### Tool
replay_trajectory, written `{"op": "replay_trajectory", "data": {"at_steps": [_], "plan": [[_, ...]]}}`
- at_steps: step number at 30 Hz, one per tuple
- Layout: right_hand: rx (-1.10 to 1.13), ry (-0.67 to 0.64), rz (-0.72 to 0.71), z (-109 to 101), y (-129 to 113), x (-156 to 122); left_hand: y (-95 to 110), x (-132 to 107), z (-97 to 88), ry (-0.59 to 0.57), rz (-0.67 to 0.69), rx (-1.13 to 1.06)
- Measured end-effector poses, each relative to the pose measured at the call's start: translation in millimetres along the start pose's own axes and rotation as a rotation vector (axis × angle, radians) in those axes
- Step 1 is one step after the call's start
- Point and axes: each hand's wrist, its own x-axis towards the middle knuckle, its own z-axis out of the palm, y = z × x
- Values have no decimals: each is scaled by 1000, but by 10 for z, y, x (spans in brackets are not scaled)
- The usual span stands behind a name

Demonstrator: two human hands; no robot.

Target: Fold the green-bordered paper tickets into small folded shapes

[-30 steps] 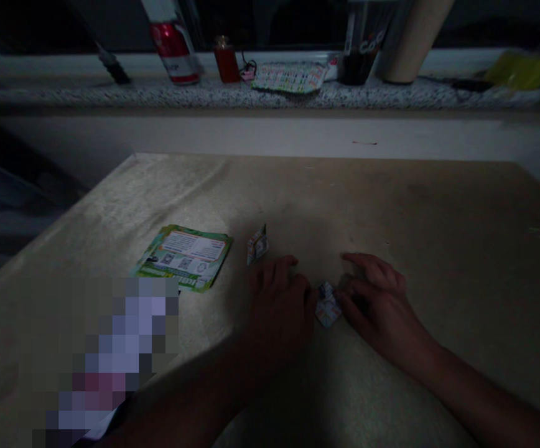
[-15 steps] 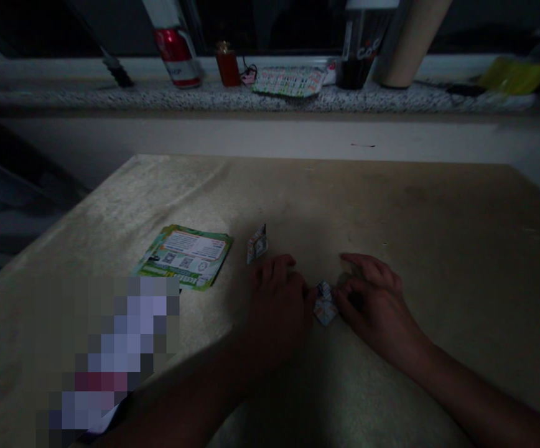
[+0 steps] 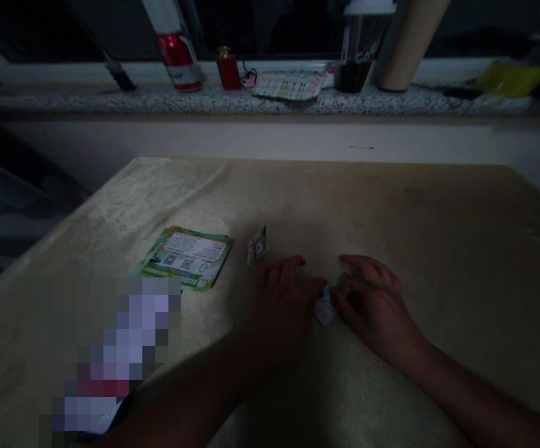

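Observation:
A small folded paper (image 3: 325, 311), printed in pale colours, lies on the table between my hands. My left hand (image 3: 282, 305) rests at its left with the fingers spread, and its thumb reaches over the paper's top corner. On the other side, my right hand (image 3: 375, 305) has thumb and index finger pinched at the paper's right edge, the other fingers curled loosely. Another folded paper piece (image 3: 257, 245) stands tilted just beyond my left fingers. Farther left lies a stack of green printed leaflets (image 3: 190, 255).
A pixelated patch (image 3: 125, 348) covers something beside my left forearm. Along the speckled windowsill (image 3: 223, 106) behind the table (image 3: 391, 205) are a red can (image 3: 179, 65), an orange bottle (image 3: 228, 68), a crumpled wrapper (image 3: 288, 85), a dark-filled cup (image 3: 358, 56) and a yellow packet (image 3: 512, 78).
My left thumb has moved right and up over the folded paper's top corner, covering part of it. My right hand stays almost where it was.

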Motion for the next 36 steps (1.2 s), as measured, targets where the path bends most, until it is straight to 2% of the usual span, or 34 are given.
{"op": "replay_trajectory", "data": {"at_steps": [15, 36], "plan": [[-46, 12, 42, 12, -39, 11, -4, 3, -16, -14, -1, 9], [41, 19, 44, -34, 89, -17, -6, -5, -2, -3, -11, 25]]}}
